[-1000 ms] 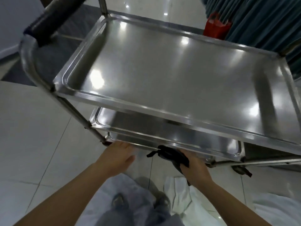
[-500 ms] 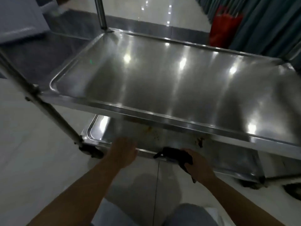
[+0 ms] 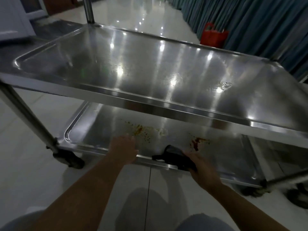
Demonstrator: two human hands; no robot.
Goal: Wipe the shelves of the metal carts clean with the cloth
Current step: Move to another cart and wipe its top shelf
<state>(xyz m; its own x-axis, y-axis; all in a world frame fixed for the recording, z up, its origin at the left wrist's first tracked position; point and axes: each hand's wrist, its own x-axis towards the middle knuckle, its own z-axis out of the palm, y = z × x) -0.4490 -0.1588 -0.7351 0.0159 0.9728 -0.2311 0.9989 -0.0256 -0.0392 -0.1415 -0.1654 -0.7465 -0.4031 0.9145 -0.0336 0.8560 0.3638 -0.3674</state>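
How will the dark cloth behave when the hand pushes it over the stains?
The dark cloth looks limp: it bunches under the right hand, so it probably folds rather than slides flat. On the glossy lower shelf it should glide easily.

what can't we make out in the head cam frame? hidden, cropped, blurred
- Lower shelf, head view: its far part is hidden under the upper shelf.
- Right hand: palm side faces away, so the grip on the dark cloth is only partly seen.
- Left hand: whether it touches the shelf rim is unclear.
- Right caster: motion-blurred, near the frame edge.
- Red bag: contents too small and dim.
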